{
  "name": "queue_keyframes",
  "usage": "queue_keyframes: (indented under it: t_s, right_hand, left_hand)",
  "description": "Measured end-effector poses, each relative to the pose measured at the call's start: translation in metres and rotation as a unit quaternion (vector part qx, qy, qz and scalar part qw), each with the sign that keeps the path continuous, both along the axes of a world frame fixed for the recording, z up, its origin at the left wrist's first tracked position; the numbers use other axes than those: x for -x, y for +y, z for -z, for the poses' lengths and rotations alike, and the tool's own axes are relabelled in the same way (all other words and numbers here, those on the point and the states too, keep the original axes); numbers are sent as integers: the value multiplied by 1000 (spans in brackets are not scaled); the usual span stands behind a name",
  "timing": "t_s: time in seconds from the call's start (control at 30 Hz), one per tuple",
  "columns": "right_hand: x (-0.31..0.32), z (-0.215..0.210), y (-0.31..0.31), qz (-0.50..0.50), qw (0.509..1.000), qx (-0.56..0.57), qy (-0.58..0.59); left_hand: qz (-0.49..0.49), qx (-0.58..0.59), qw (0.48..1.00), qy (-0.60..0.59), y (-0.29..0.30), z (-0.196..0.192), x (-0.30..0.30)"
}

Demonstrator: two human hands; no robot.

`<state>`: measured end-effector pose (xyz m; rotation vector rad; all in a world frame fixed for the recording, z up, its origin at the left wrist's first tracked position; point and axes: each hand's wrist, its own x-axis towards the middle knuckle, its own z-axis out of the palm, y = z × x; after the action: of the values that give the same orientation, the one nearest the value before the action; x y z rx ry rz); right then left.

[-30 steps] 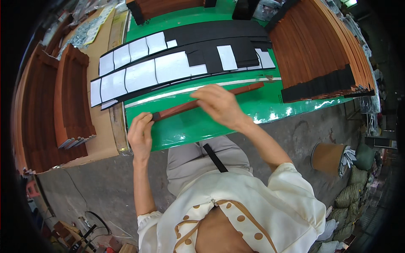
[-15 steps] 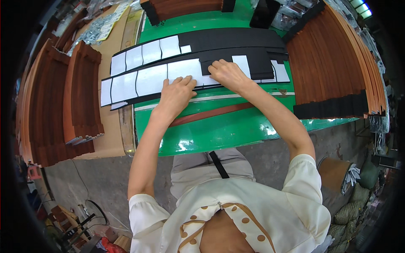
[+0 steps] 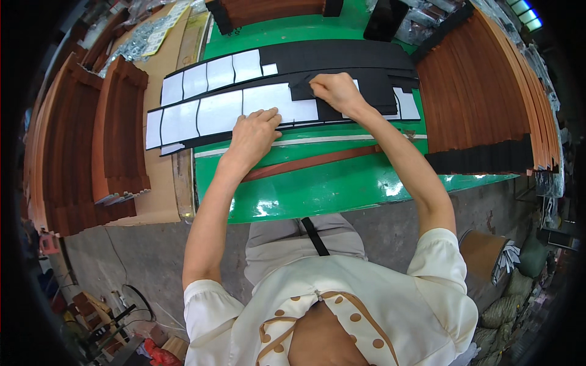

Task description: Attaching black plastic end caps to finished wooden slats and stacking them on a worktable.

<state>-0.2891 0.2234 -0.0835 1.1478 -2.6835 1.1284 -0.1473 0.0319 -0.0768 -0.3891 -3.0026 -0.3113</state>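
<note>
Two long rows of black sheet material with white backing lie side by side on the green tabletop. My left hand (image 3: pixel 255 131) rests with outstretched fingers on the near white backing sheet (image 3: pixel 220 110), just left of its bare right end. To its right, my right hand (image 3: pixel 337 91) is closed in a pinch on the edge of a black sheet piece (image 3: pixel 300 89), which is lifted and bent over the white. More black sheet (image 3: pixel 381 91) lies beyond and right of this hand. The far row (image 3: pixel 329 58) runs behind, untouched. My right fingertips are partly hidden by the hand itself.
Curved brown boards with black ends stand stacked at the right (image 3: pixel 482 97) and left (image 3: pixel 67 146). A reddish-brown strip (image 3: pixel 311 162) lies near the front of the green table (image 3: pixel 323 195). A dark phone-like slab (image 3: pixel 384 18) and plastic bags are at the back.
My right hand has moved up and slightly right, lifting the black piece and baring more white below it. The left hand stays almost in place.
</note>
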Motion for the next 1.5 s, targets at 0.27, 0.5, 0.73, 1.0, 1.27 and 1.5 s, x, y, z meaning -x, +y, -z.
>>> queue_keyframes:
  t_s: [0.27,0.5,0.73,1.0,1.27,1.5]
  right_hand:
    - [-87,-41,44,-25,979,77,188]
    - [-145,-51,86,-69,975,89,192]
    - [-167,-38,128,-41,995,89,15]
    - [-133,-39,171,31,994,88,50]
    - [-85,-19,180,32,999,-29,30]
    - [-79,-12,182,9,999,-29,12]
  left_hand:
    - [-152,-497,853,-53,54,-53,-24]
    - [-120,-565,812,-87,93,-39,-62]
    - [12,-454,889,-62,121,-46,-71]
    - [66,-364,929,-14,147,-39,-37]
    - [-33,-240,969,55,181,4,4]
    - [-49,-254,965,50,184,8,5]
